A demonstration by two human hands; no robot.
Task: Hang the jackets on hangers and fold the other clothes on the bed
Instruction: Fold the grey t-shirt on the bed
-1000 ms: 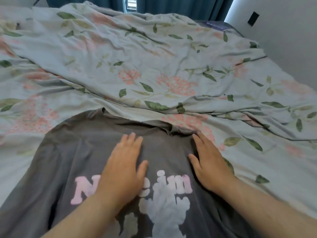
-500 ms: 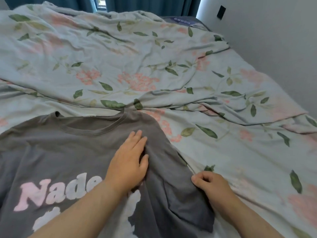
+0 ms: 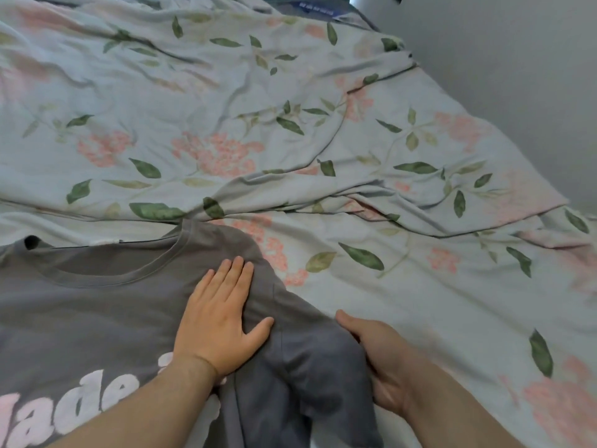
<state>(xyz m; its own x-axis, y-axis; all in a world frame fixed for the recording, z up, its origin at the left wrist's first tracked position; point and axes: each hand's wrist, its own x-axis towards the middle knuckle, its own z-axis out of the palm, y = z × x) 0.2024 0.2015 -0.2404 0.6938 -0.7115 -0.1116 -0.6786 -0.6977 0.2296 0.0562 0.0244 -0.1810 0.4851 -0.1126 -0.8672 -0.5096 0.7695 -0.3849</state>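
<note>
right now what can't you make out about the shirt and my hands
Head view only:
- Print on the grey t-shirt: cut by the left and bottom edges, partly under the left hand and forearm.
- Fingers of the right hand: tucked under the sleeve.
- Shirt's other sleeve and hem: out of frame.
- Blue label at the top edge: too small to read.

Two bare hands in frame: left hand (image 3: 218,321), right hand (image 3: 386,360). Behind each wrist a bare forearm runs back to the lower edge: left forearm (image 3: 139,412), right forearm (image 3: 452,412). Left hand shows a broad back and short, thick fingers. Faint fine hairs sit just behind the left wrist. The inner side of the right wrist shows.
</note>
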